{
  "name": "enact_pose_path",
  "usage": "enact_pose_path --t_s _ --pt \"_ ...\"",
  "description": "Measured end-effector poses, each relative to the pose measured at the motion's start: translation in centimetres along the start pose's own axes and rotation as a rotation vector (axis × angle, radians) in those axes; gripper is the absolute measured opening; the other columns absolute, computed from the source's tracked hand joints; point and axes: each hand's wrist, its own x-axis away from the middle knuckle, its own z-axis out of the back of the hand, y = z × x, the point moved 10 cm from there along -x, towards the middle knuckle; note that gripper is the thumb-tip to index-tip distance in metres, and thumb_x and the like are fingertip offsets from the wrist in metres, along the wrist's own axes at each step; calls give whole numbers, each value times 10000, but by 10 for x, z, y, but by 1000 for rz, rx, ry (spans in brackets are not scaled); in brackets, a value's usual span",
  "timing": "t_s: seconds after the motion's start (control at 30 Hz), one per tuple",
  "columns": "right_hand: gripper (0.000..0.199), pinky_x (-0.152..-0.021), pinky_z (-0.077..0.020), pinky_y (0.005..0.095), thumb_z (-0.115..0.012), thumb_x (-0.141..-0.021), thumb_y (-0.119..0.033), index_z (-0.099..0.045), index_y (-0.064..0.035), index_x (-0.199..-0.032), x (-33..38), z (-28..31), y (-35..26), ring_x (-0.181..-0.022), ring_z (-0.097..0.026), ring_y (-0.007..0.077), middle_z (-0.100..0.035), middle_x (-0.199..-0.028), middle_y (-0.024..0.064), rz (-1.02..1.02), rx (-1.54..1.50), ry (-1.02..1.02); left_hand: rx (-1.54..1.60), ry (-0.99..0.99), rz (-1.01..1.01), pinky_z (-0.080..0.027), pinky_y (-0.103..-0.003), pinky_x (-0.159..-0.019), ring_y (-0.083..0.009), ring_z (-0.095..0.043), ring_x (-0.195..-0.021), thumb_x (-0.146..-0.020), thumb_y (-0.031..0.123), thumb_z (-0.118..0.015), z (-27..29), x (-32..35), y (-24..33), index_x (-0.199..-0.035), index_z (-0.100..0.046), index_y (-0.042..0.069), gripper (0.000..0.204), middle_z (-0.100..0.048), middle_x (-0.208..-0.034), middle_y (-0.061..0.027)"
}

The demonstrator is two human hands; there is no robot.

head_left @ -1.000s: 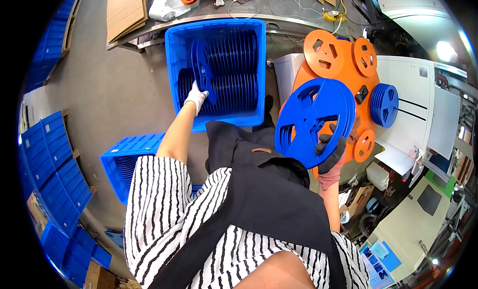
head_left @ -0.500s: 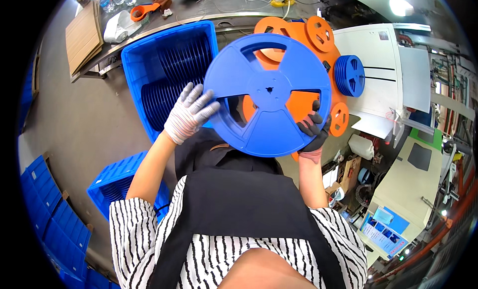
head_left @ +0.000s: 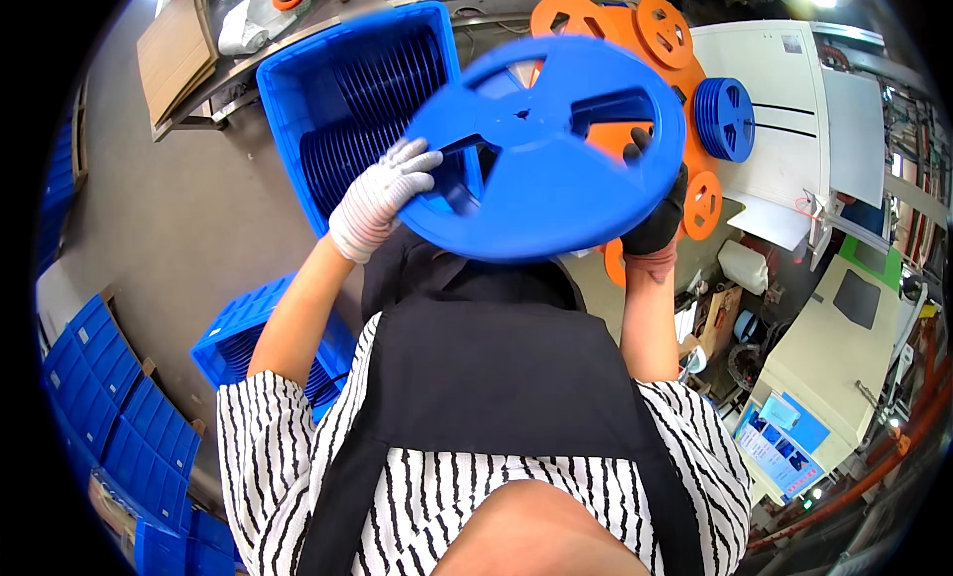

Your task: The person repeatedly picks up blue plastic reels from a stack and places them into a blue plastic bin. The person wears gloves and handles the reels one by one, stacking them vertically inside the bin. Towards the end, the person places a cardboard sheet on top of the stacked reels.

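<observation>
I hold a large blue plastic reel [head_left: 541, 144] flat in front of my chest with both hands. My left hand [head_left: 382, 194], in a white knit glove, grips its left rim. On the right rim sits my right hand [head_left: 657, 214], in a dark glove, thumb through one of the reel's openings. Behind the reel stands a blue crate [head_left: 347, 100] filled with several upright blue reels. Orange reels [head_left: 660, 35] lie stacked on the white table [head_left: 774, 90] beyond the held reel, partly hidden by it.
A small stack of blue reels [head_left: 725, 118] sits on the white table. A second blue crate [head_left: 243, 338] stands on the floor at my left, more blue bins [head_left: 94, 407] further left. A machine with a screen [head_left: 779, 437] is at lower right.
The reel has tipped from facing me to lying nearly flat and moved slightly right. One second ago my left hand was in the crate; it now grips the reel's left rim.
</observation>
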Motion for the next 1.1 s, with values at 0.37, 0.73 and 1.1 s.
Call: enact_pose_path --t_s 0.37,0.73,1.1 --pt "541 -620 -532 263 -507 -981 -452 -476 -11 -1292 -37 30 10 -795 -662 211 -647 -1064 197 -99 229 -159 1804 612 756 -472 -435 -1007 -233 -585 -1163 -840 34 -703 -38 83 -44 -1020 -632 123 213 -656 -1175 -82" --pt "616 -670 -510 259 -538 -936 -545 -496 -49 -1298 -32 34 15 -1116 -573 228 -534 -1270 96 4 430 -6 1839 635 775 -560 -442 -914 -253 -616 -1139 -878 -31 -631 -46 83 -51 -1031 -659 130 224 -641 -1224 -82" --pt "549 -609 -512 221 -542 -950 -502 -491 -61 -1272 -34 67 4 -1130 -581 227 -532 -1217 52 37 420 28 959 924 1224 -520 -360 -868 -207 -619 -1029 -876 -17 -585 -27 215 -152 -1064 -616 39 199 -658 -1089 -96"
